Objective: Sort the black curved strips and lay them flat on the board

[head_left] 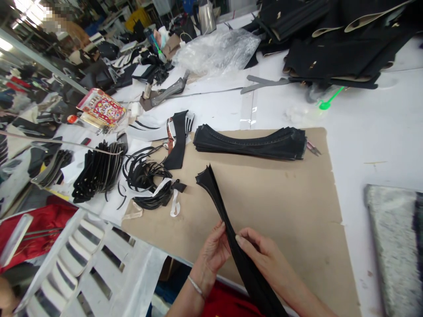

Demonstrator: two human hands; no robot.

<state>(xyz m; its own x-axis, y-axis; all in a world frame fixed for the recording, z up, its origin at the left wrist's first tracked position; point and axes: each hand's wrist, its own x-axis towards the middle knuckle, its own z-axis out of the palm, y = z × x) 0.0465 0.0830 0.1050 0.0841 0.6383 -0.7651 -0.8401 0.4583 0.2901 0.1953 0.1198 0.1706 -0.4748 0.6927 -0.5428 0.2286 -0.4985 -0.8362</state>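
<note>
A long bundle of black curved strips (236, 248) runs from the middle of the table down toward my body, its far end fanned out in layers. My left hand (216, 246) pinches its left edge near the middle. Opposite, my right hand (257, 248) grips the right edge, thumb on top. Beyond my hands a thick stack of similar black curved pieces (249, 143) lies on the brown board (297, 198). To the left are a coil of thin black cords (150, 187) and a flat black piece (178, 143).
Pink-handled snips (313, 148) lie beside the stack. Black panels (337, 57) and clear plastic (218, 48) cover the far side. A row of black pieces (99, 169) sits left, above a white plastic chair (99, 268). A grey mottled slab (393, 242) is at right.
</note>
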